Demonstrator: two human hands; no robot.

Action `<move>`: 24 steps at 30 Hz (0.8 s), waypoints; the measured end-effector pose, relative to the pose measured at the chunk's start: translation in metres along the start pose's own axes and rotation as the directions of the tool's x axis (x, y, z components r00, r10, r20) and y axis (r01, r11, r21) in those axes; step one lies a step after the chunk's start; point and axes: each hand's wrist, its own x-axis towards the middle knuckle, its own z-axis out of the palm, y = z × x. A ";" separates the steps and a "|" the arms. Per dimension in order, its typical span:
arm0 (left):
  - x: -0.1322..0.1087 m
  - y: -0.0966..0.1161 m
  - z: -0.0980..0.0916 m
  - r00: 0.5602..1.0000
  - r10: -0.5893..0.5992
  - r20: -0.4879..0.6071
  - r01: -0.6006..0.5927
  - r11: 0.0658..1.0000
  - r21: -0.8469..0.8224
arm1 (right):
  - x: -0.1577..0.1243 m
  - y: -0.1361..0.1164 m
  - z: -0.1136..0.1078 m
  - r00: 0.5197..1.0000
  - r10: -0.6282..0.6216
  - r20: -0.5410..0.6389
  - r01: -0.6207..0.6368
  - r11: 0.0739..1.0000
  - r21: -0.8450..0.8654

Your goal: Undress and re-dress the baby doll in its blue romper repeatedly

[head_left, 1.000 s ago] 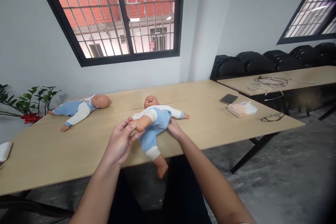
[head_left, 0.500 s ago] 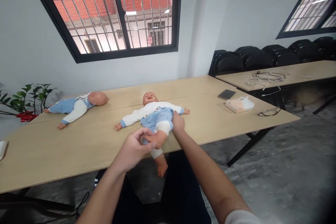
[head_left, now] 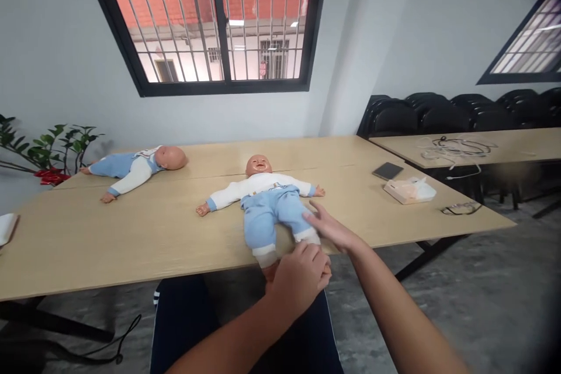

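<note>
A baby doll (head_left: 263, 210) in a white top and light blue trousers lies face up on the wooden table (head_left: 166, 239), arms spread, its feet at the front edge. My left hand (head_left: 300, 274) is wrapped round the doll's lower leg and foot on the right side of the view. Fingers apart, my right hand (head_left: 331, 227) rests against the outer side of that same leg, near the knee. The doll's other foot is partly hidden behind my left wrist.
A second doll (head_left: 135, 169) lies at the back left beside a plant (head_left: 65, 146). On the right are a dark phone (head_left: 388, 170), a tissue pack (head_left: 409, 190) and glasses (head_left: 461, 208). Cables (head_left: 458, 147) lie on another table, with stacked black chairs (head_left: 394, 117) behind.
The doll's leg on the right has come down from its bent, raised pose and is now straighter. My left hand has moved right with it. My right hand has opened beside the leg.
</note>
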 end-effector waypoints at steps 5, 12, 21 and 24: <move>0.004 0.000 -0.010 0.978 -0.173 0.117 0.200 0.936 -0.290 | 0.001 -0.004 0.024 0.997 0.008 -0.073 -0.016 0.994 -0.109; 0.017 -0.137 -0.086 0.750 -0.600 -0.278 0.435 0.764 -0.475 | 0.007 -0.006 0.052 0.976 -0.080 -0.205 0.025 0.965 -0.261; 0.005 -0.250 -0.069 0.875 -0.478 0.076 0.427 0.688 -0.587 | 0.014 -0.004 0.052 0.928 -0.267 -0.260 0.114 0.867 -0.485; 0.006 -0.254 -0.061 0.871 -0.490 0.047 0.417 0.684 -0.599 | 0.020 -0.023 0.060 0.841 -0.479 -0.253 0.216 0.725 -0.654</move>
